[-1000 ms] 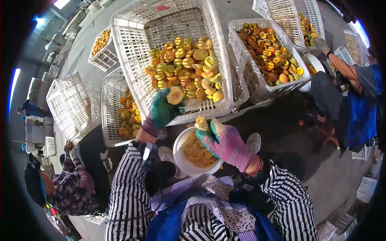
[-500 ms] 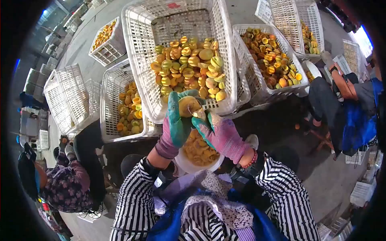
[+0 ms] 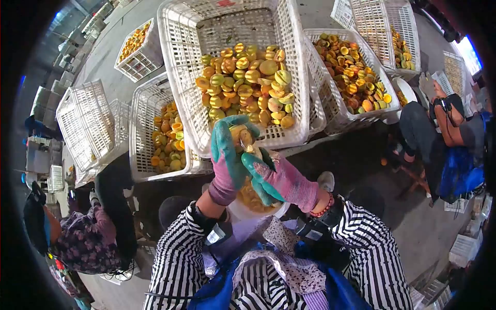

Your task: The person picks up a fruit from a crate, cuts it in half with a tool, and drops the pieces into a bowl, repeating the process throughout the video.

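Observation:
My left hand (image 3: 226,155), in a green and pink glove, is closed round a yellowish-brown peach (image 3: 238,133), palm toward my right hand. My right hand (image 3: 279,178), gloved the same way, is closed on a small metal-tipped tool (image 3: 247,140) that meets the cut side of the peach. Most of the tool is hidden by fingers, and a pale piece shows beside its tip. Below both hands, partly covered by them, a white bucket (image 3: 238,209) holds wet yellow scraps. Just ahead, a tilted white crate (image 3: 178,77) holds many cut peaches (image 3: 248,85).
More crates of cut peaches stand to the left (image 3: 137,129), to the right (image 3: 333,111) and farther back (image 3: 137,51). A person (image 3: 85,232) sits at left; another person (image 3: 449,134) sits at right by a white basin (image 3: 405,90). A stacked crate (image 3: 85,124) leans at left.
Both hands have shifted slightly left and the right hand has turned, its fingers now lower over the bucket. The peach is more covered by the left glove. The person at right has moved their arms.

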